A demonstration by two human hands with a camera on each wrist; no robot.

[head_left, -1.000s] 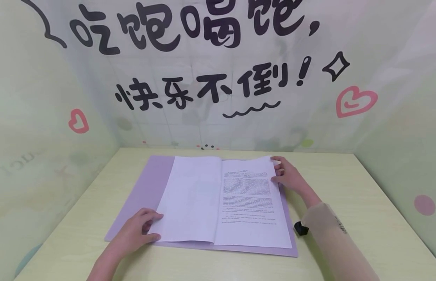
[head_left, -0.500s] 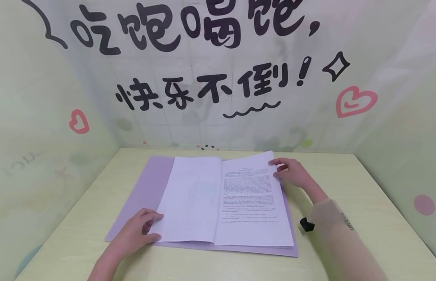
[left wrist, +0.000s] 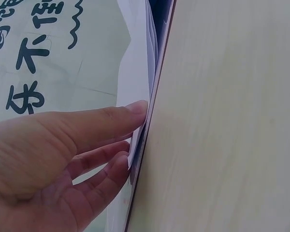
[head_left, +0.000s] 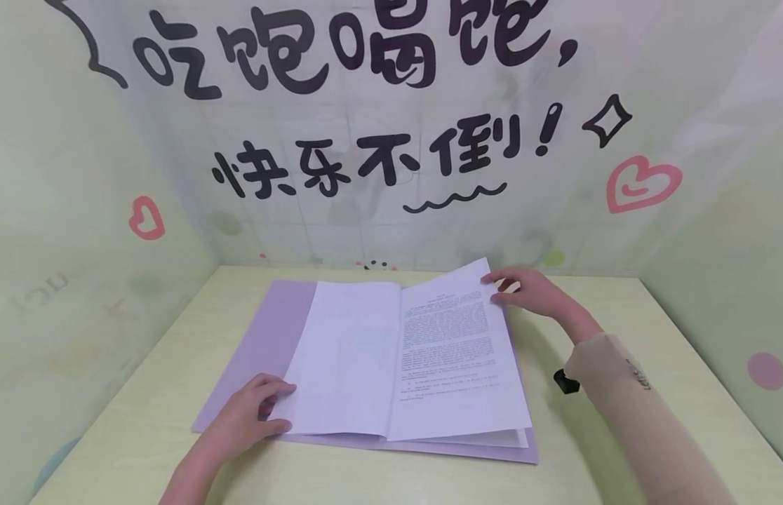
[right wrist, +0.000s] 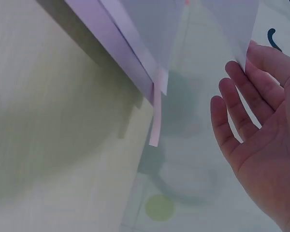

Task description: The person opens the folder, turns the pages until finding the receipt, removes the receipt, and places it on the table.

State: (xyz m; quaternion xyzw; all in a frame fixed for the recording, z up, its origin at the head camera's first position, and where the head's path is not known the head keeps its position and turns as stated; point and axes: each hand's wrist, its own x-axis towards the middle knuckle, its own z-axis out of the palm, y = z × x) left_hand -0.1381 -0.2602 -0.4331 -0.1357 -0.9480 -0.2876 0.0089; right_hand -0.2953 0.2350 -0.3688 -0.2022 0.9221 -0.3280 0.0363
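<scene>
A book with a lilac cover lies spread on the table. Its left page looks blank, while the right page carries printed text. My right hand pinches that printed page near its far outer corner, and the page is lifted and slanted. In the right wrist view, thumb and index finger meet on the raised page; the other fingers are loosely bent. My left hand rests at the near outer corner of the left page, thumb and fingertips touching the paper in the left wrist view.
A pale wooden table bears the book. Printed wall sheeting encloses it at the back and both sides. A thin pink strip hangs past the book's edge. A small black object sits by the right sleeve.
My right hand has raised the printed page's far corner and moved slightly up and away. A sheet beneath now shows at the near edge. My left hand has stayed in place.
</scene>
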